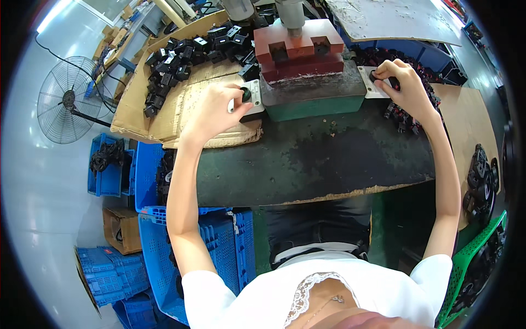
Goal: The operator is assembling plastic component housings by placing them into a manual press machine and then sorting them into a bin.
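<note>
A press with a red die block (pixel 299 50) stands on a dark green base (pixel 315 107) in front of me. My left hand (pixel 215 109) is closed at the round dark push button (pixel 246 94) on the metal plate left of the base. A small white piece (pixel 230 106) shows at its fingers; what it is I cannot make out. On the right, my right hand (pixel 404 85) has thumb and fingers pinched around the black push button (pixel 373 76) on a similar plate. Two dark recesses show in the front of the red block.
Black plastic parts (pixel 181 60) fill the cardboard box (pixel 183 109) at far left. More small dark parts (pixel 402 118) are heaped behind my right hand. Blue crates (pixel 148 236) stand at lower left, a green basket (pixel 466 268) at lower right, and a fan (pixel 68 100) beyond the box.
</note>
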Motion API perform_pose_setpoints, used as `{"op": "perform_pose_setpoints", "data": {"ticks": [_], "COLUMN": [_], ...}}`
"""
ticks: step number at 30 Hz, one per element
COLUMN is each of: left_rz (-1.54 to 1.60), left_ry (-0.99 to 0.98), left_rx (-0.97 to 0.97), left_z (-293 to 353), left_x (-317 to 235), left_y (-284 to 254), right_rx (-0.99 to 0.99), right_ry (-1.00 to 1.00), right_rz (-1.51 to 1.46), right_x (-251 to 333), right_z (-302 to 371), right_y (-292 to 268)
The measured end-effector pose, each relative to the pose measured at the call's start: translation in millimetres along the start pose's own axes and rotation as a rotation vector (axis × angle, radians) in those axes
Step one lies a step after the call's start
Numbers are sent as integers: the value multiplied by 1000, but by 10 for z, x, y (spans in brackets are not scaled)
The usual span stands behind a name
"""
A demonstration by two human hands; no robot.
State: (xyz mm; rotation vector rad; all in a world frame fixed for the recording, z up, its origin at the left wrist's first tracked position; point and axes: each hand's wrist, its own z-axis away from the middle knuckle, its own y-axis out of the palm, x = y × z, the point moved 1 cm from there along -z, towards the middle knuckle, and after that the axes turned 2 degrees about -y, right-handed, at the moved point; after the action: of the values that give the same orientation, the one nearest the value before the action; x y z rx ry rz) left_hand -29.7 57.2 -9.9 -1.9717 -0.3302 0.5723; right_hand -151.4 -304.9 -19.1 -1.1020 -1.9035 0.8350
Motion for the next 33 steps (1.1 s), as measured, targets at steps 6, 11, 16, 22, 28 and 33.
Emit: {"op": "perform_pose_setpoints", "data": {"ticks": [6, 11, 16, 22, 28, 33], "left_rz": [-6, -154, 329, 267, 350, 157], "left_ry": [-12, -57, -214, -111, -204, 77], "left_rx": [8, 51, -101, -24, 23, -404], "left_z": [53, -120, -323, -830, -1044, -944], "left_x": [37, -104, 161, 75, 140, 76], "left_y": [-24, -41, 61, 304, 275, 361], "right_rx": [-37, -228, -279, 90, 157, 300], "right_ry": [84, 389, 665, 1040, 1202, 1316], "right_rz": [170, 546, 696, 577, 870, 865], "right_x": [-350, -1602, -1627, -1485, -1319, -1148], "right_z": [167, 1321, 2058, 2363, 2089, 2116], "right_y": [-366, -1430, -2138, -2237, -1823, -1759]}}
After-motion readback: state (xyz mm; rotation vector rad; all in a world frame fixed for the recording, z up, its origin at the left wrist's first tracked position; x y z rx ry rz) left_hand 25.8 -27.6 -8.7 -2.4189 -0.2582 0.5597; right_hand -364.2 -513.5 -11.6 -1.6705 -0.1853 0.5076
